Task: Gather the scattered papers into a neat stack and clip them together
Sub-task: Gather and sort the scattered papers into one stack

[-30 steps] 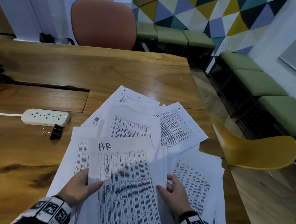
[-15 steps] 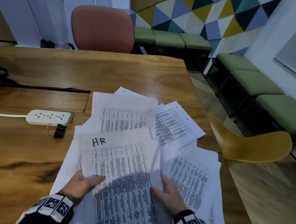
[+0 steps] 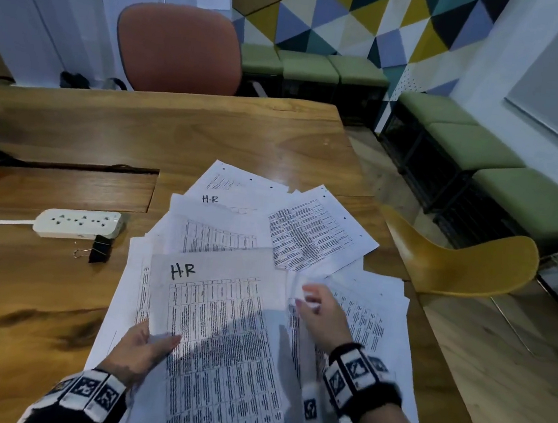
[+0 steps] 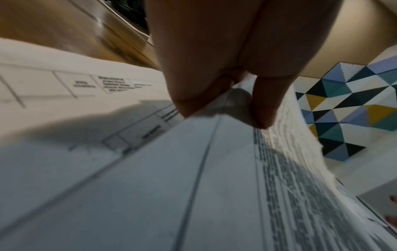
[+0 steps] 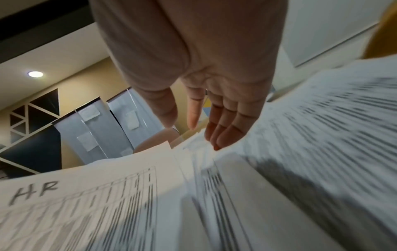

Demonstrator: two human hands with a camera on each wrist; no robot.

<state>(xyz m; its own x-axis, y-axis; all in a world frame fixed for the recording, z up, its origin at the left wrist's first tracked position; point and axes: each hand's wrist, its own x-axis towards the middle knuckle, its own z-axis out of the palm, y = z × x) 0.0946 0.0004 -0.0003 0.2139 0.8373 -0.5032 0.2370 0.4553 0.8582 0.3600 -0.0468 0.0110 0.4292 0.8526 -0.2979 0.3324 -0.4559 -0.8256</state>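
Observation:
Several printed sheets lie fanned over the near right part of the wooden table. The top sheet marked "HR" is pinched at its left edge by my left hand, thumb on top; the left wrist view shows the thumb and fingers clamped on that sheet. My right hand hovers with straight fingers over the sheets on the right, holding nothing; in the right wrist view its fingers are extended above the papers. A black binder clip lies left of the papers.
A white power strip sits beside the clip, its cord running left. A yellow chair stands close to the table's right edge and an orange chair at the far side. Green benches line the walls. A cable slot crosses the table.
My right hand has let go of the "HR" sheet's right edge and moved up and right over the other sheets. The left hand still holds the sheet, which has shifted slightly.

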